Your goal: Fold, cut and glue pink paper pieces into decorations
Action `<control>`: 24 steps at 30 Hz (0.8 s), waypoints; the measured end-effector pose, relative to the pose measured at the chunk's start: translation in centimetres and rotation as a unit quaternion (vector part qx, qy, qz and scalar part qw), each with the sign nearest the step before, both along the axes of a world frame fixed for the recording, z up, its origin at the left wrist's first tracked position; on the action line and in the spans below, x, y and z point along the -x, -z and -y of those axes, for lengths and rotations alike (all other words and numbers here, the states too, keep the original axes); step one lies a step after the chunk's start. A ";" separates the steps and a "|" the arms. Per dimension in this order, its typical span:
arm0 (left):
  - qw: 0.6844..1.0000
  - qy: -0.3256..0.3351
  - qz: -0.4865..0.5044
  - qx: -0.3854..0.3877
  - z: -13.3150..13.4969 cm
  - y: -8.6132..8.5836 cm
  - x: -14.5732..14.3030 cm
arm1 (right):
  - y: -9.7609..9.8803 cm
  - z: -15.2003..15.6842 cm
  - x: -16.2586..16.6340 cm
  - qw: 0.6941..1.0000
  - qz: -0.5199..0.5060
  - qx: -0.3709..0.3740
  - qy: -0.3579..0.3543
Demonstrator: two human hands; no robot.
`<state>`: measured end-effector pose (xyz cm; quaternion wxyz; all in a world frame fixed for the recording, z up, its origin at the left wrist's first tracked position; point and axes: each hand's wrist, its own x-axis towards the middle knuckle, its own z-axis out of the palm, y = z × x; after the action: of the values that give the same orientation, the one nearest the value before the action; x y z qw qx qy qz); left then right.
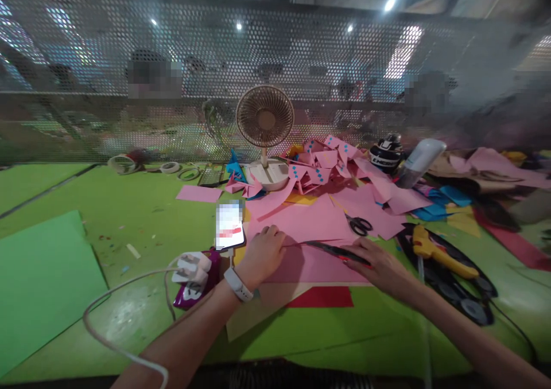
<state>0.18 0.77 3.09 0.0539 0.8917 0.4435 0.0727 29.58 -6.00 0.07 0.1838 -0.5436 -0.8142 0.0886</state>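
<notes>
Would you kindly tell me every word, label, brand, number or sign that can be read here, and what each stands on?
Black rounded container with white markings: white capitals, perhaps "EMC...", but too blurred to read with certainty.
Dark-edged phone with a lit white screen: a red marking, too blurred and partly pixelated to read.
I can make out no other text.

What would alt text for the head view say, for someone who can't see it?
The right hand holds a black-and-red tool over pink paper, and the left hand rests on the paper. Around them on the green table are a phone, scissors, a glue gun, a fan and folded pieces.
</notes>
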 end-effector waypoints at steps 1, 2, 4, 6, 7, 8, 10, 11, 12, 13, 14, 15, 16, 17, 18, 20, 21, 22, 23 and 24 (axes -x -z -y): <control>1.000 0.004 -0.009 -0.002 0.0 -0.1 -0.1 | 0.1 0.2 -0.4 1.000 -0.008 0.005 0.012; 1.000 0.009 -0.016 -0.002 0.0 -0.3 -0.1 | 0.1 0.4 -0.6 1.000 -0.016 0.007 0.022; 0.999 0.019 -0.026 -0.004 0.1 -0.5 -0.2 | 0.2 0.5 -1.0 0.999 -0.030 0.006 0.037; 0.999 0.036 -0.028 -0.005 0.3 -0.8 -0.3 | 0.4 0.4 -1.3 0.998 -0.045 0.003 0.053; 0.999 0.048 -0.023 -0.006 0.4 -0.9 -0.4 | 0.6 0.3 -1.5 0.997 -0.053 0.001 0.062; 0.998 0.062 -0.014 -0.009 0.5 -1.0 -0.4 | 0.8 0.2 -1.7 0.995 -0.063 -0.004 0.072; 0.997 0.080 0.016 -0.013 0.6 -0.9 -0.4 | 1.4 -0.1 -2.4 0.991 -0.089 -0.022 0.093; 0.996 0.082 0.034 -0.012 0.6 -0.8 -0.4 | 1.7 -0.3 -2.8 0.988 -0.106 -0.029 0.107; 0.996 0.076 0.051 -0.007 0.6 -0.6 -0.4 | 2.0 -0.5 -3.2 0.983 -0.128 -0.029 0.127; 0.996 0.065 0.065 0.001 0.5 -0.4 -0.4 | 2.2 -0.7 -3.4 0.976 -0.160 -0.019 0.149; 0.996 0.052 0.075 0.013 0.5 -0.1 -0.4 | 2.3 -1.0 -3.6 0.965 -0.199 0.002 0.173; 0.996 0.040 0.081 0.024 0.4 0.1 -0.5 | 2.3 -1.3 -3.6 0.949 -0.243 0.031 0.199; 0.995 0.033 0.085 0.034 0.3 0.4 -0.5 | 2.3 -1.6 -3.6 0.929 -0.286 0.061 0.225; 0.995 0.031 0.089 0.039 0.2 0.6 -0.5 | 2.1 -2.1 -3.4 0.909 -0.322 0.089 0.247; 0.994 0.032 0.094 0.040 0.1 0.8 -0.5 | 1.9 -2.5 -3.2 0.893 -0.347 0.107 0.265; 0.993 0.038 0.103 0.038 0.0 1.1 -0.6 | 1.6 -3.5 -2.7 0.883 -0.354 0.115 0.286; 0.993 0.041 0.105 0.035 0.0 1.1 -0.5 | 1.4 -4.1 -2.4 0.889 -0.338 0.108 0.290; 0.993 0.046 0.103 0.033 0.0 1.1 -0.5 | 1.2 -4.6 -2.2 0.899 -0.310 0.097 0.293; 0.993 0.051 0.097 0.031 0.0 1.0 -0.5 | 1.0 -5.1 -1.9 0.911 -0.273 0.088 0.297; 0.994 0.058 0.090 0.029 0.1 0.9 -0.5 | 0.9 -5.5 -1.7 0.921 -0.232 0.082 0.301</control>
<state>0.68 0.70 2.17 0.1234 0.9037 0.3866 0.1363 31.23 -0.51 -0.79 0.3402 -0.7403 -0.5367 0.2194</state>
